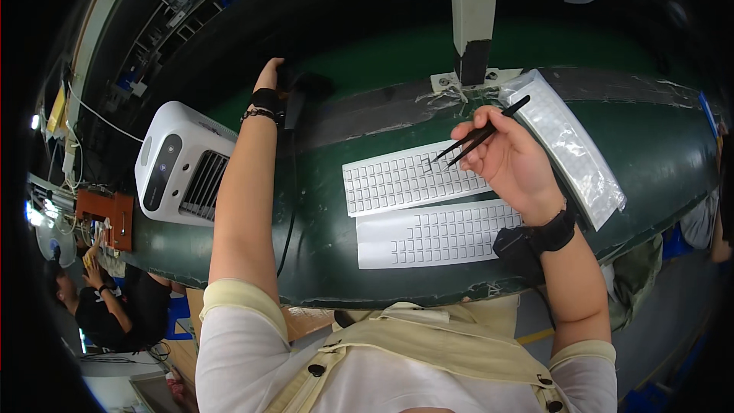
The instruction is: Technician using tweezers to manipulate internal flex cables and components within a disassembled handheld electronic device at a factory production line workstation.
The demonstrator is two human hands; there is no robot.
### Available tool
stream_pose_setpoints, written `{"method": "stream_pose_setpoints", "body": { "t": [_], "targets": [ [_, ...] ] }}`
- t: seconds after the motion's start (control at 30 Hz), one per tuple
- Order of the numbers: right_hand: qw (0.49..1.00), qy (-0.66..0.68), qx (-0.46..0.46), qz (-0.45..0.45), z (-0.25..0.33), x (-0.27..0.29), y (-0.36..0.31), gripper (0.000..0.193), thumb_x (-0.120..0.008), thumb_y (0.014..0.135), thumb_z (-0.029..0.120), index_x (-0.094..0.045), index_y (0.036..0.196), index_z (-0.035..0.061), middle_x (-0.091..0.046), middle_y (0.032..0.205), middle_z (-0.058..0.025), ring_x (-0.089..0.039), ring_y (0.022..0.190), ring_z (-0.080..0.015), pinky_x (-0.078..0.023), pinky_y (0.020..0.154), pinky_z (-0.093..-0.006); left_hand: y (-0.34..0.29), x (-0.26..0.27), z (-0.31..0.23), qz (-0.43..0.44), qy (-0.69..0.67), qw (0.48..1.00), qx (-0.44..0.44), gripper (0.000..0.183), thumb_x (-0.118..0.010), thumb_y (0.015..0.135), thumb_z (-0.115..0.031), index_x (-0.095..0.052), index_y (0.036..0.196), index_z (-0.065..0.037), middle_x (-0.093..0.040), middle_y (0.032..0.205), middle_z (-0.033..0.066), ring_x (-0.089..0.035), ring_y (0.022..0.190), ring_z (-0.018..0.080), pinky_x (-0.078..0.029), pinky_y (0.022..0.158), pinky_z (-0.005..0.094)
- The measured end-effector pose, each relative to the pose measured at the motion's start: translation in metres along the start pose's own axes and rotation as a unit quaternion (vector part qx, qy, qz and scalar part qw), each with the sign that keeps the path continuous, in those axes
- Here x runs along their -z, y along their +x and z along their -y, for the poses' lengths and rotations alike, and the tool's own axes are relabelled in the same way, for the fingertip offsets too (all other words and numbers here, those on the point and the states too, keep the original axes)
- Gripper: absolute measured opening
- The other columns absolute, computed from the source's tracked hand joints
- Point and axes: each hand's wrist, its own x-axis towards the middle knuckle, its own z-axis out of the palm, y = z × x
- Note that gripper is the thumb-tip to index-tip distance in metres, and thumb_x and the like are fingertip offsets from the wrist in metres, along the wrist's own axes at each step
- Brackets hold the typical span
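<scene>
My right hand point(514, 164) is closed around black tweezers point(489, 128). Their two tips point left and are spread apart over the upper white sheet point(367, 191), which bears rows of small outlined rectangles. Just below it lies a second white sheet point(375, 248) with similar rows and a blank left part. A clear plastic bag with white sheets point(577, 149) lies slanted to the right of this hand. My left arm stretches away past the sheets, and my left hand point(268, 76) is beside a dark object I cannot make out; most of its fingers are hidden.
A white box-shaped air cooler point(164, 160) stands left of my left arm on the green tabletop point(321, 260). A pale post point(474, 8) is bolted at the table's far edge. Another person point(115, 310) is at the far left.
</scene>
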Motion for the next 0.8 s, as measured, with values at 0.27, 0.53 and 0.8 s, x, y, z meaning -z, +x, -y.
{"method": "stream_pose_setpoints", "body": {
  "t": [0.27, 0.53, 0.8],
  "targets": [
    [0.999, -0.027, 0.045, 0.009, -0.002, 0.008, -0.001, 0.016, -0.042, 0.083, 0.012, -0.040, 0.099, 0.0058, -0.048, 0.108, -0.0145, -0.053, 0.083, -0.0163, -0.044, 0.077, -0.0307, -0.114, -0.033, 0.011, 0.173, -0.159, 0.972, -0.035, 0.011, -0.051, 0.073, -0.004, -0.051, 0.084, -0.002, -0.056, 0.086, 0.0081, -0.054, 0.081, 0.0154, -0.047, 0.071, 0.0320],
    [0.996, -0.042, -0.019, 0.074, -0.011, -0.009, 0.006, 0.018, -0.044, 0.083, 0.014, -0.040, 0.098, 0.0055, -0.042, 0.114, -0.0198, -0.052, 0.093, -0.0200, -0.042, 0.084, -0.0325, -0.275, -0.031, 0.050, 0.431, -0.105, 0.896, -0.013, 0.058, -0.054, 0.072, -0.002, -0.020, 0.120, 0.001, -0.043, 0.111, 0.0117, -0.048, 0.098, 0.0170, -0.045, 0.079, 0.0319],
    [0.990, -0.090, -0.100, 0.036, -0.034, -0.006, 0.014, 0.014, -0.050, 0.079, 0.010, -0.048, 0.093, 0.0054, -0.048, 0.107, -0.0207, -0.055, 0.086, -0.0196, -0.045, 0.079, -0.0325, -0.281, -0.021, 0.072, 0.413, -0.179, 0.892, -0.035, 0.065, -0.054, 0.071, -0.002, -0.016, 0.123, -0.004, -0.041, 0.114, 0.0114, -0.047, 0.101, 0.0181, -0.045, 0.079, 0.0319]
  ]
}}
